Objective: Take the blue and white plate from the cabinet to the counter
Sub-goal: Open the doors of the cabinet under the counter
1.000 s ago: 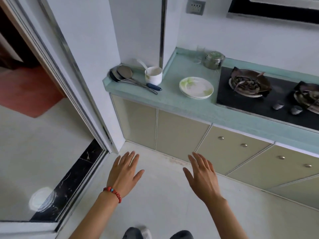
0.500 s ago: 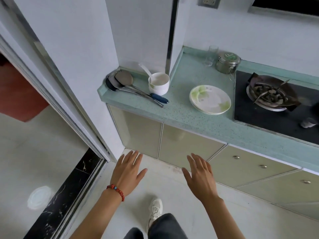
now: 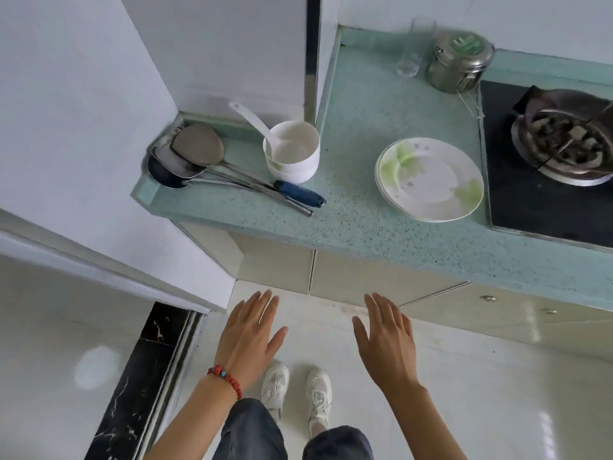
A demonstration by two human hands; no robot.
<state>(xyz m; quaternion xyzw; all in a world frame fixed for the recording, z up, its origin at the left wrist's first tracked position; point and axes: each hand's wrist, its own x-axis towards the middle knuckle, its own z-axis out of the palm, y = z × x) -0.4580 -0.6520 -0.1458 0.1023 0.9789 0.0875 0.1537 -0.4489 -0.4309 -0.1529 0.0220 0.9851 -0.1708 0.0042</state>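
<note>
Hovering flat and palm-down over the pale floor tiles, the left hand (image 3: 247, 340) and the right hand (image 3: 388, 343) hang with fingers extended and lightly spread, gripping nothing and touching nothing; a red bead bracelet (image 3: 225, 380) rings the left wrist. Below them, at 6 o'clock, two white sneakers (image 3: 295, 393) stand side by side on the floor under dark jeans legs (image 3: 252, 433). A black marble threshold strip (image 3: 139, 386) runs along the floor at 8 o'clock. Past the fingertips, at 12 o'clock, the closed cream cabinet doors (image 3: 365, 277) sit under the speckled green counter (image 3: 348, 227); small round knobs (image 3: 487, 298) show on the doors out at 3 o'clock. On the counter at 11 o'clock lie metal ladles and a spatula (image 3: 195, 154) with bowls stacked toward the wall corner, one handle blue (image 3: 300, 193), and just beside them stands a white cup (image 3: 293, 154) with a white spoon (image 3: 252, 119) leaning in it. At 1 o'clock rests a stack of white plates with green leaf print (image 3: 429, 180), near the black gas hob (image 3: 544, 200) and its burner (image 3: 564, 144). Farther back, at the wall, a clear glass (image 3: 414, 48) stands just beside a steel lidded canister (image 3: 459, 61). The blue and white plate is nowhere visible; whether it sits behind the closed doors cannot be told.
</note>
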